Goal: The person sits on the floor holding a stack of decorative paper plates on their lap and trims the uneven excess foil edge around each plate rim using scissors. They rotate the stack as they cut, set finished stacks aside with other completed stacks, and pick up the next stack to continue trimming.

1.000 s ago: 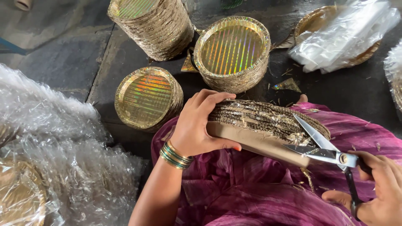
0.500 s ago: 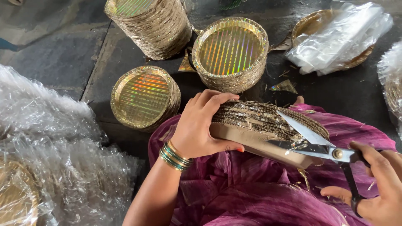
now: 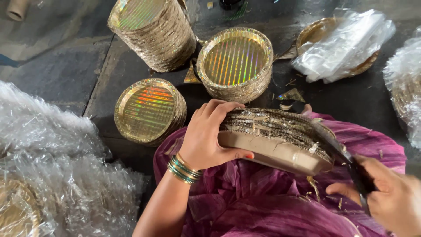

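Ragged-edged round plate stack (image 3: 276, 136) between hands

Soft even daylight, dim dark floor (image 3: 66, 83) — rainbow glare on foil plates (image 3: 234, 59), sheen on plastic wrap (image 3: 52, 175). Right hand (image 3: 390, 197) and scissors (image 3: 346, 160) motion-blurred — rest sharp.

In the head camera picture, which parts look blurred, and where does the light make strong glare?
Head view: the right hand and the scissors are smeared by motion blur; the left hand and the held stack of plates are sharp. Rainbow glare streaks the gold plates on the floor, and the clear plastic wrap shines white.
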